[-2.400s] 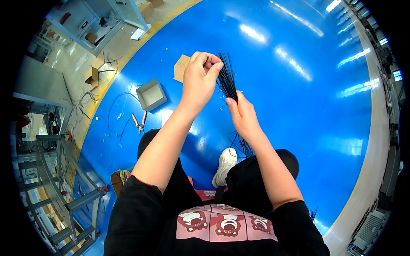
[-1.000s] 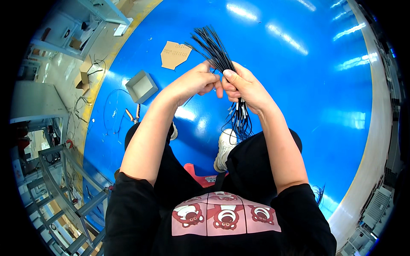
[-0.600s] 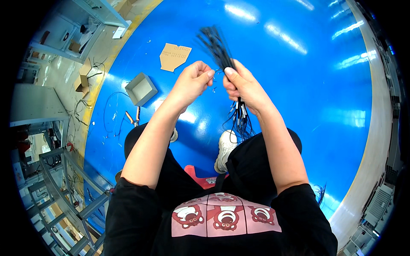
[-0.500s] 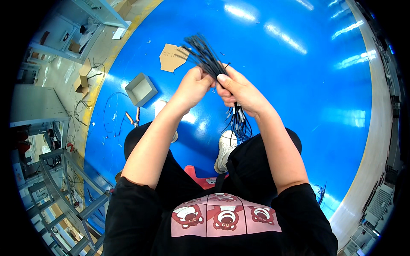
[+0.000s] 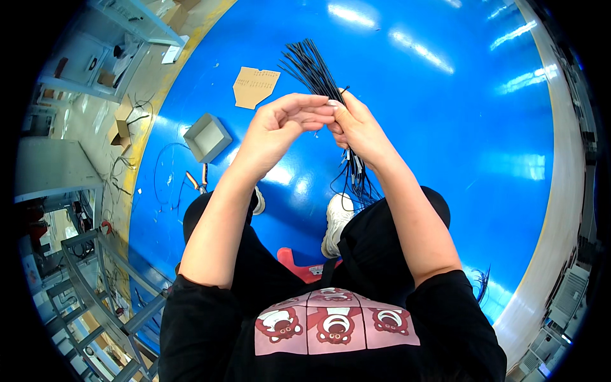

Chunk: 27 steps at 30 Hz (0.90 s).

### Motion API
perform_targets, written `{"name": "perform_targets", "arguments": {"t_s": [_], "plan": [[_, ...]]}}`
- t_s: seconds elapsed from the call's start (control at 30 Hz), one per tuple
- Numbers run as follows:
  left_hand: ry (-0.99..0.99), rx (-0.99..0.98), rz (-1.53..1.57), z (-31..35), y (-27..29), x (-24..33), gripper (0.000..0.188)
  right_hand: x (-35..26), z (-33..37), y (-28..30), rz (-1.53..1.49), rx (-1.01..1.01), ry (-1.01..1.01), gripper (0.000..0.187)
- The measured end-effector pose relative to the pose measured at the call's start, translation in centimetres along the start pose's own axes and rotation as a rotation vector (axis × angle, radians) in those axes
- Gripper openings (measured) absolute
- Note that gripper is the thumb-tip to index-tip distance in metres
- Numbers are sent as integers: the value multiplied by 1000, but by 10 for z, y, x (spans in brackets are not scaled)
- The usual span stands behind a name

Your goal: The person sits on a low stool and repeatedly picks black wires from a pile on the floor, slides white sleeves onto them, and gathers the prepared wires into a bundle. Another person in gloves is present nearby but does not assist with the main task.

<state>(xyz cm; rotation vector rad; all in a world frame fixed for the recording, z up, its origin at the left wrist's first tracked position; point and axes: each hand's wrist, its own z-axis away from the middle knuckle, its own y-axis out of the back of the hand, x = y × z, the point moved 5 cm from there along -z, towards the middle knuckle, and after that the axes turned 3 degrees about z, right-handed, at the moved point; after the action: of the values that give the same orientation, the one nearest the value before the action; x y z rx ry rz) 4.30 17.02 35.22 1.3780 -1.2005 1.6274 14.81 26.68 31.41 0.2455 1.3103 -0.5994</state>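
Observation:
A bundle of thin black cables (image 5: 313,69) stands slantwise in my right hand (image 5: 358,129), whose fingers wrap around its middle. The upper ends fan out away from me. Below the fist the lower ends hang loose, with small white tags (image 5: 356,164) among them. My left hand (image 5: 280,127) is beside the bundle on its left, fingers stretched out and the palm partly turned up. Its fingertips reach the cables near my right thumb; nothing shows in its palm.
A cardboard piece (image 5: 256,87) with handwriting and an open grey box (image 5: 208,137) lie on the blue floor. Pliers (image 5: 200,181) rest beside my left knee. A grey metal frame (image 5: 95,280) stands at left, and more black cables (image 5: 483,284) lie at far right.
My left hand has loosened from its closed grip at the bundle and straightened its fingers. The bundle, still in my right hand, is tilted slightly more upright.

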Motion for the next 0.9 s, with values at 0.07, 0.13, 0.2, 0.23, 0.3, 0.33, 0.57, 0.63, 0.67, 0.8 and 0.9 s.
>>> {"name": "perform_targets", "arguments": {"t_s": [0.07, 0.13, 0.2, 0.23, 0.3, 0.33, 0.57, 0.63, 0.67, 0.8, 0.9], "plan": [[-38, 24, -32, -1, -3, -2, 16, 0, 0, -2, 3, 0, -2, 18], [-23, 42, -74, -4, 1, -9, 14, -1, 1, -5, 58, 33, -16, 18], [-28, 59, -133, -6, 2, -14, 12, 1, 0, -7, 75, 22, -6, 20], [-40, 69, -174, -7, 2, -15, 11, 3, -1, -8, 83, 15, 0, 21], [-19, 83, -165, -8, 0, -15, 12, 5, -2, -6, 152, 29, 52, 26], [15, 90, -118, -6, 0, -14, 13, 4, -2, -5, 185, 35, 79, 29], [124, 56, -126, -1, 0, -8, 15, -2, 3, -8, 322, 75, 135, 39], [112, 34, -124, -1, -1, -5, 15, -3, 4, -10, 310, 77, 129, 39], [106, 24, -124, -1, -2, -3, 15, -2, 3, -10, 320, 71, 136, 38], [65, 51, -80, 0, -5, 2, 17, -2, 3, -12, 339, 66, 170, 38], [71, 68, -108, 0, -2, 2, 17, -6, 4, -16, 357, 56, 164, 39]]}}
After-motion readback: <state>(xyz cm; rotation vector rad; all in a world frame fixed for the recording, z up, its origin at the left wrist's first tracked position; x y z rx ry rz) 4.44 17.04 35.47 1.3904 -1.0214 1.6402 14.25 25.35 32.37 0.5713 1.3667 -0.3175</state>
